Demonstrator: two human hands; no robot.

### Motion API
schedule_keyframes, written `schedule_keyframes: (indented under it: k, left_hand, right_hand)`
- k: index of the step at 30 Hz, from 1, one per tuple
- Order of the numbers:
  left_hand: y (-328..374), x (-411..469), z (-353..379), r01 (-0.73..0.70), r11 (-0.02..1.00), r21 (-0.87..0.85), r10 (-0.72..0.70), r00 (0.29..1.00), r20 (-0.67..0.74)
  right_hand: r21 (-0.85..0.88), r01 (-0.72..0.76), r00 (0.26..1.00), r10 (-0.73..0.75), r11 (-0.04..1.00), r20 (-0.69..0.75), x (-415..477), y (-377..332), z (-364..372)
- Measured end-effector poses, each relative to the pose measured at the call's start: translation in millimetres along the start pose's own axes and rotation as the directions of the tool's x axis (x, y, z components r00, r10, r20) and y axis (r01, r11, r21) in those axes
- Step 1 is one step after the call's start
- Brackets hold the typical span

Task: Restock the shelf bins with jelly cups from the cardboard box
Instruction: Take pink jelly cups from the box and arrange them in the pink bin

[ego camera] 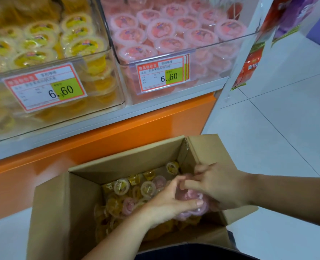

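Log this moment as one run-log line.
phase: pick | left hand, right hand: gripping pink jelly cups | place: inside cardboard box

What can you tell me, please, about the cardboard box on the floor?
The cardboard box is plain brown board, upright and open at the top, with its flaps spread outward. It stands on the pale tiled floor in front of the orange shelf base. Loose yellow and pink jelly cups cover its bottom. The left hand and right hand reach inside, together gripping a cluster of pink cups.
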State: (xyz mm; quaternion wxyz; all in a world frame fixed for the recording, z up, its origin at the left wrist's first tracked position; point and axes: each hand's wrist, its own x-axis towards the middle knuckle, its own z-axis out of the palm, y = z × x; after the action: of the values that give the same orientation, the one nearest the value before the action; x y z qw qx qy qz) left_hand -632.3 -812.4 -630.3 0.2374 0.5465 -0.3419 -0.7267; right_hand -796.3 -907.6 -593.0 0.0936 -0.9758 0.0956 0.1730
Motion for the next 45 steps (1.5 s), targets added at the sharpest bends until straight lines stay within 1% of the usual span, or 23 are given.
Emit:
schedule_keyframes:
  k: [2, 4, 6, 8, 10, 13, 16, 18, 20, 22, 24, 27, 30, 32, 34, 37, 39, 41, 43, 45]
  left_hand:
    - [-1, 2, 1, 0.009, 1.000, 0.029, -0.009, 1.000, -0.017]
    - [-3, 2, -2, 0.023, 1.000, 0.019, -0.022, 0.998, -0.057]
    - [-6, 0, -7, 0.017, 0.999, 0.034, -0.014, 0.996, -0.090]
    - [-7, -4, -14, -0.016, 0.996, 0.089, 0.025, 0.995, -0.099]
    - [-5, -12, -23, -0.053, 0.987, 0.150, 0.070, 0.991, -0.112]
    - [6, -29, -37, -0.062, 0.958, 0.281, 0.109, 0.982, -0.155]
    - [29, -50, -49, -0.065, 0.895, 0.440, 0.157, 0.972, -0.176]
    - [51, -68, -53, -0.091, 0.876, 0.474, 0.206, 0.958, -0.197]
    - [74, -86, -55, -0.179, 0.852, 0.492, 0.308, 0.931, -0.196]
    - [96, -106, -55, -0.258, 0.814, 0.520, 0.410, 0.890, -0.199]
    - [116, -126, -52, -0.339, 0.788, 0.515, 0.493, 0.848, -0.196]
    - [146, -158, -48, -0.423, 0.746, 0.515, 0.584, 0.787, -0.198]
    - [174, -182, -45, -0.445, 0.631, 0.636, 0.681, 0.710, -0.180]
    - [195, -190, -43, -0.417, 0.556, 0.719, 0.716, 0.679, -0.160]
    - [216, -188, -43, -0.352, 0.479, 0.804, 0.741, 0.653, -0.157]
    - [247, -172, -41, -0.223, 0.339, 0.914, 0.774, 0.619, -0.136]
    - [265, -155, -41, -0.082, 0.230, 0.970, 0.768, 0.627, -0.129]
    - [279, -139, -41, 0.073, 0.134, 0.988, 0.741, 0.655, -0.148]
    - [289, -124, -43, 0.154, 0.089, 0.984, 0.710, 0.683, -0.171]
    - [296, -109, -45, 0.175, 0.082, 0.981, 0.676, 0.713, -0.184]
  right_hand:
    - [0.019, -0.012, 1.000, 0.012, 1.000, 0.014, 2, -1, 2]
    - [0.081, -0.035, 0.999, 0.034, 0.996, 0.014, 3, -1, -3]
    - [0.152, -0.091, 0.996, 0.087, 0.984, 0.028, 2, 2, -9]
    - [0.220, -0.143, 0.989, 0.134, 0.965, 0.057, 0, 6, -12]
    - [0.244, -0.153, 0.988, 0.141, 0.958, 0.065, 1, 8, -14]
    - [0.294, -0.152, 0.988, 0.139, 0.944, 0.063, 7, 1, -26]
    - [0.344, -0.164, 0.983, 0.183, 0.924, -0.023, 11, -7, -53]
    - [0.373, -0.171, 0.963, 0.235, 0.912, -0.132, 9, -9, -76]
    - [0.457, -0.154, 0.927, 0.288, 0.876, -0.239, 5, -9, -101]
    - [0.497, -0.134, 0.881, 0.333, 0.857, -0.336, -1, -12, -126]
    - [0.524, -0.108, 0.826, 0.370, 0.845, -0.426, -9, -18, -152]
    - [0.571, -0.015, 0.724, 0.402, 0.821, -0.560, -20, -31, -189]
    - [0.581, 0.047, 0.613, 0.436, 0.813, -0.659, -24, -33, -219]
    - [0.559, 0.020, 0.541, 0.461, 0.829, -0.703, -22, -27, -233]
    - [0.560, -0.024, 0.483, 0.500, 0.828, -0.719, -17, -16, -240]
    - [0.588, -0.061, 0.428, 0.553, 0.807, -0.715, -9, 5, -242]
    - [0.607, -0.072, 0.418, 0.576, 0.792, -0.702, -5, 20, -241]
    - [0.621, -0.085, 0.420, 0.594, 0.779, -0.686, -3, 36, -239]
    - [0.633, -0.123, 0.427, 0.617, 0.764, -0.661, -2, 51, -236]
    - [0.642, -0.158, 0.422, 0.639, 0.750, -0.643, 0, 66, -232]
